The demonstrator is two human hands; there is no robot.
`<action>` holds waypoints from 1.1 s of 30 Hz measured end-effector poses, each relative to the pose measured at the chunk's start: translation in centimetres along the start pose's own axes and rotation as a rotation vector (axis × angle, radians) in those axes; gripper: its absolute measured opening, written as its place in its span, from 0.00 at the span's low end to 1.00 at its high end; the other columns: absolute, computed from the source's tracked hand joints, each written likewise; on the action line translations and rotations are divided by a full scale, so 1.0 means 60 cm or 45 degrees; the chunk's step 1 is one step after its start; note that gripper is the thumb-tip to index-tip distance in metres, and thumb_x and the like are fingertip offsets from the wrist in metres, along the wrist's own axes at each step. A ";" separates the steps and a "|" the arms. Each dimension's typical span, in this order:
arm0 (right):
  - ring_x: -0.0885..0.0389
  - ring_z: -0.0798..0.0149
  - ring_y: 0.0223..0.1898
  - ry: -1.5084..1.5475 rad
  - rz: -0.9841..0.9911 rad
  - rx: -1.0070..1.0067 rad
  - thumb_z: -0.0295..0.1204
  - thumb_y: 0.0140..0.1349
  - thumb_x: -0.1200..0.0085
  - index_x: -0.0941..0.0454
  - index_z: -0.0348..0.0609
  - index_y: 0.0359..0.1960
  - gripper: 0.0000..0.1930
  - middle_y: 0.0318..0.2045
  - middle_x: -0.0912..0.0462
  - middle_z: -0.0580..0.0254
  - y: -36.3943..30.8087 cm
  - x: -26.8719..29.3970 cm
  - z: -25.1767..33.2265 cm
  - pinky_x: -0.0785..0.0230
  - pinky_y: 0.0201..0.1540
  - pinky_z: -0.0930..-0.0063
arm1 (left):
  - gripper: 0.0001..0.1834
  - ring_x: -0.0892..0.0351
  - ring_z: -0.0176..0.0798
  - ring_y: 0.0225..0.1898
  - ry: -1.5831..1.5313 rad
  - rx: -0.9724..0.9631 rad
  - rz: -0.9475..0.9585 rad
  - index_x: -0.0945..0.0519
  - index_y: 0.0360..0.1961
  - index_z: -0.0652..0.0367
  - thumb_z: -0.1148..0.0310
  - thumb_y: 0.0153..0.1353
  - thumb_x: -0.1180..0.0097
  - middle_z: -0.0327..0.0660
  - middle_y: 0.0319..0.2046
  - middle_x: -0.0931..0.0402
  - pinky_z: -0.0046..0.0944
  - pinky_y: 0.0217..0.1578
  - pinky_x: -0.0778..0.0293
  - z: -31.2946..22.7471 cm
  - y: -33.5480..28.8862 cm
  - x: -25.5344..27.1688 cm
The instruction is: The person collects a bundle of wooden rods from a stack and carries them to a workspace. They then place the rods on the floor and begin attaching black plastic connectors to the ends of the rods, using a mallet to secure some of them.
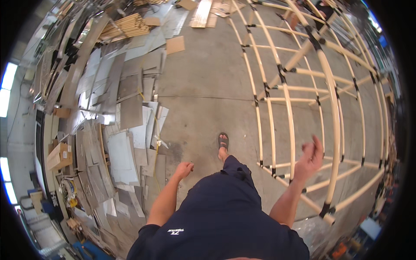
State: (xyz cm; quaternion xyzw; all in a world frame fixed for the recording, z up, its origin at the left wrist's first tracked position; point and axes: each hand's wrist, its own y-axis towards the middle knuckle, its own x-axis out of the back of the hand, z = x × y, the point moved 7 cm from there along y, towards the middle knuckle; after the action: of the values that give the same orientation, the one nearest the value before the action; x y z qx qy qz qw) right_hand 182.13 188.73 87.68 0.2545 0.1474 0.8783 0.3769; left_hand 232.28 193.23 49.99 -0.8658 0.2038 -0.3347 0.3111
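My left hand hangs beside my body with the fingers curled into a loose fist, and nothing shows in it. To the right, my right hand is raised, its fingers partly stretched and apart, holding nothing. Closest to it is a tall rack of cream-coloured tubes joined by black connectors. From this view I cannot tell whether the right hand touches a tube. One sandalled foot is forward on the concrete floor.
Flat grey and pale sheets lie in overlapping piles along the left. A cardboard box sits beyond them. Bundled wooden strips and a cardboard piece lie farther ahead. Another person is partly visible behind the rack at the far right.
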 end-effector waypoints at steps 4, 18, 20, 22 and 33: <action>0.17 0.66 0.36 0.134 0.649 -0.096 0.26 0.68 0.47 0.19 0.40 0.51 0.12 0.36 0.15 0.59 0.102 -0.319 0.009 0.27 0.42 0.73 | 0.19 0.15 0.46 0.38 -0.268 0.056 -0.422 0.15 0.41 0.61 0.54 0.67 0.46 0.46 0.35 0.14 0.44 0.43 0.23 0.076 -0.015 0.121; 0.16 0.46 0.43 -0.525 1.885 -0.056 0.43 0.63 0.43 0.17 0.41 0.47 0.19 0.40 0.15 0.45 -0.092 -0.961 -0.332 0.24 0.46 0.57 | 0.44 0.26 0.45 0.59 -2.338 0.446 0.173 0.30 0.68 0.52 0.27 0.66 0.61 0.43 0.62 0.26 0.53 0.53 0.27 0.033 0.241 0.267; 0.16 0.46 0.44 -0.975 2.034 -0.253 0.44 0.62 0.43 0.17 0.38 0.46 0.21 0.41 0.14 0.45 -0.094 -0.902 -0.508 0.24 0.47 0.57 | 0.45 0.26 0.45 0.60 -2.028 0.538 0.104 0.31 0.69 0.52 0.27 0.65 0.61 0.43 0.63 0.27 0.53 0.54 0.27 0.027 0.330 0.356; 0.14 0.51 0.34 -1.160 1.941 -0.727 0.42 0.64 0.43 0.18 0.36 0.43 0.19 0.32 0.14 0.48 -0.079 -0.841 -0.573 0.23 0.36 0.59 | 0.44 0.25 0.49 0.60 -1.288 0.725 0.064 0.28 0.66 0.55 0.28 0.64 0.56 0.47 0.61 0.25 0.54 0.58 0.29 0.037 0.394 0.484; 0.17 0.62 0.27 -0.318 1.030 -1.414 0.34 0.70 0.48 0.22 0.35 0.46 0.13 0.32 0.16 0.55 0.093 -1.152 -0.467 0.24 0.28 0.67 | 0.28 0.18 0.54 0.50 -0.357 0.295 -0.759 0.18 0.48 0.68 0.49 0.67 0.46 0.55 0.46 0.17 0.47 0.51 0.25 -0.001 0.839 1.202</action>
State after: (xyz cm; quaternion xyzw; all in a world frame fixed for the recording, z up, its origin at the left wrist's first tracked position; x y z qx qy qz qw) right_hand 203.73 132.14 43.79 0.1581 -0.4742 0.8593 0.1086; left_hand 274.94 116.34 48.67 -0.8837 -0.1419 -0.3097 0.3209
